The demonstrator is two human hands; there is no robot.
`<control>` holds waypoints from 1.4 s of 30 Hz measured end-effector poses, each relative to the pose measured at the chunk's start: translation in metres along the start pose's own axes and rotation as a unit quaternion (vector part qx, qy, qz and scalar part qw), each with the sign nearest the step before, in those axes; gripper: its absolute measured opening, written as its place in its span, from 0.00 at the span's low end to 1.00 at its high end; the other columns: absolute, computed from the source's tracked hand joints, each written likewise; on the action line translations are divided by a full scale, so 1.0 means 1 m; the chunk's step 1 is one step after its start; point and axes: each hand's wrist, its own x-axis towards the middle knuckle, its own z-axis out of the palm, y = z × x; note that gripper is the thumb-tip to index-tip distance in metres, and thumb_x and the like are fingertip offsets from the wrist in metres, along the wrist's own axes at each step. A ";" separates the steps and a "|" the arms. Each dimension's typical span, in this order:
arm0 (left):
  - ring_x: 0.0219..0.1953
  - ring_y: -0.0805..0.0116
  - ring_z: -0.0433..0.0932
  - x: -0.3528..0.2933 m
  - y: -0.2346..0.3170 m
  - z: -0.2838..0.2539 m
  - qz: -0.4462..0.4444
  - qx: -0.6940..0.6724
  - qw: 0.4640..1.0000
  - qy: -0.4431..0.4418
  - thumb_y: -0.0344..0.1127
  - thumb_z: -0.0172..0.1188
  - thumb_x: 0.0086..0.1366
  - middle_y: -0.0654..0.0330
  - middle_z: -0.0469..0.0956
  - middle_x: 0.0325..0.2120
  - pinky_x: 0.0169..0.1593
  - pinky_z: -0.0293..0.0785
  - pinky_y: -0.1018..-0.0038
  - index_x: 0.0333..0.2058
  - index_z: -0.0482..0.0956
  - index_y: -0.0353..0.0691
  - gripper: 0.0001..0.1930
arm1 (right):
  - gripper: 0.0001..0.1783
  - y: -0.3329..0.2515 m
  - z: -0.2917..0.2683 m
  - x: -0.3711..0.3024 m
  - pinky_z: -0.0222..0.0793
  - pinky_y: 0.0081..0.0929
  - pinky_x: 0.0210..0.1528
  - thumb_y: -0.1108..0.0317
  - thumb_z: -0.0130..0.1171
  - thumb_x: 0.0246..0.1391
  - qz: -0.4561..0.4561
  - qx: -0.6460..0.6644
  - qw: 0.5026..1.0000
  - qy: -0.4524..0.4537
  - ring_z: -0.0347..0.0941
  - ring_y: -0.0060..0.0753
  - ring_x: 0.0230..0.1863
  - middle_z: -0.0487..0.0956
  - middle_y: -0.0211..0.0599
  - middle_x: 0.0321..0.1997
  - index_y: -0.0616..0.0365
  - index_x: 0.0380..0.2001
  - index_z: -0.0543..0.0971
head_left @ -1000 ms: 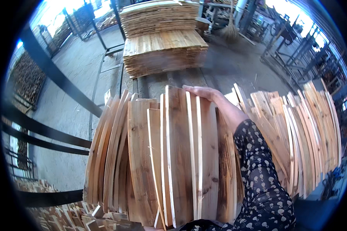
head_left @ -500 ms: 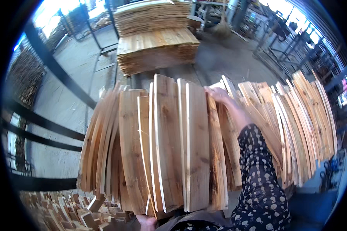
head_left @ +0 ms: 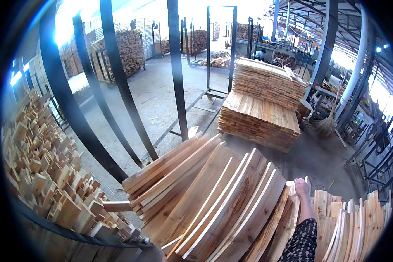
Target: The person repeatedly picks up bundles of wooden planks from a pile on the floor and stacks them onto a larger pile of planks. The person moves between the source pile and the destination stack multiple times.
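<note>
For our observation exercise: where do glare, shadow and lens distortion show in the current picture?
Head view: daylight burns out the top background; bluish haze veils parts of the posts; the floor darkens before the stack; the fisheye lens bows posts and boards; black fills the corners.

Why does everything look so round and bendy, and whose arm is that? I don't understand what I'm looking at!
There's no robot here: a person wears a wide fisheye camera on their head, looking down. Its round lens bends straight things, like the dark metal bars. The patterned sleeve is the person's own, and their right hand is at the upper end of the loose boards. I can't tell how firmly it holds any. The left hand can't be made out. Short wood pieces crowd the left side, and a neat plank stack stands farther off on the floor.
</note>
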 end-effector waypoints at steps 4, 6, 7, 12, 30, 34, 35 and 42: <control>0.50 0.54 0.65 0.000 -0.016 -0.001 0.000 -0.003 1.000 0.012 0.55 0.53 0.50 0.53 0.63 0.52 0.50 0.63 0.57 0.52 0.63 0.42 0.33 | 0.17 0.010 -0.007 -0.020 0.65 0.36 0.44 0.58 0.51 0.46 -0.042 -0.022 0.995 0.090 0.69 0.43 0.43 0.72 0.38 0.40 0.59 0.36 0.74; 0.49 0.54 0.65 0.005 -0.025 0.001 -0.009 -0.006 1.000 0.010 0.54 0.56 0.48 0.53 0.62 0.52 0.50 0.64 0.58 0.52 0.63 0.42 0.34 | 0.18 0.025 -0.014 -0.028 0.65 0.34 0.46 0.62 0.54 0.44 -0.045 -0.013 0.991 0.123 0.68 0.44 0.44 0.71 0.40 0.42 0.60 0.39 0.74; 0.49 0.55 0.66 0.009 -0.027 0.001 -0.015 -0.011 1.000 0.005 0.53 0.57 0.47 0.53 0.62 0.52 0.49 0.64 0.59 0.52 0.63 0.42 0.35 | 0.19 0.037 -0.015 -0.024 0.64 0.34 0.47 0.64 0.54 0.43 -0.051 -0.003 0.989 0.142 0.68 0.45 0.44 0.71 0.41 0.41 0.61 0.39 0.73; 0.51 0.51 0.63 0.026 -0.034 -0.014 -0.003 -0.004 0.996 -0.090 0.56 0.53 0.50 0.51 0.62 0.52 0.52 0.59 0.52 0.50 0.65 0.43 0.32 | 0.24 0.067 -0.014 -0.061 0.61 0.31 0.51 0.71 0.55 0.41 -0.063 0.084 0.976 0.191 0.65 0.46 0.48 0.67 0.46 0.47 0.68 0.44 0.69; 0.39 0.62 0.68 0.023 -0.112 -0.056 0.064 0.055 0.994 -0.062 0.62 0.37 0.58 0.60 0.71 0.37 0.41 0.64 0.61 0.41 0.70 0.50 0.26 | 0.28 0.014 -0.038 -0.141 0.55 0.37 0.55 0.56 0.47 0.53 -0.064 -0.075 0.988 0.118 0.57 0.53 0.54 0.60 0.56 0.54 0.64 0.52 0.62; 0.33 0.72 0.68 -0.056 -0.131 -0.131 0.060 0.048 0.989 -0.127 0.53 0.42 0.61 0.66 0.73 0.30 0.37 0.61 0.75 0.41 0.70 0.51 0.18 | 0.22 -0.109 -0.073 -0.217 0.55 0.34 0.55 0.62 0.45 0.55 -0.320 0.173 0.930 0.043 0.61 0.44 0.53 0.66 0.48 0.52 0.66 0.49 0.66; 0.34 0.72 0.68 -0.064 -0.146 -0.143 0.077 0.053 0.986 -0.135 0.52 0.43 0.61 0.65 0.73 0.32 0.37 0.62 0.74 0.42 0.70 0.49 0.18 | 0.21 -0.145 -0.087 -0.254 0.56 0.33 0.54 0.64 0.45 0.54 -0.371 0.210 0.904 -0.013 0.62 0.42 0.52 0.67 0.47 0.51 0.66 0.48 0.66; 0.28 0.75 0.70 -0.135 -0.269 -0.458 0.194 -0.107 0.966 0.136 0.43 0.48 0.60 0.64 0.74 0.29 0.29 0.66 0.76 0.37 0.67 0.46 0.11 | 0.17 -0.213 0.025 -0.665 0.67 0.25 0.42 0.70 0.51 0.47 -0.616 0.022 0.525 -0.587 0.72 0.35 0.39 0.75 0.41 0.40 0.58 0.44 0.72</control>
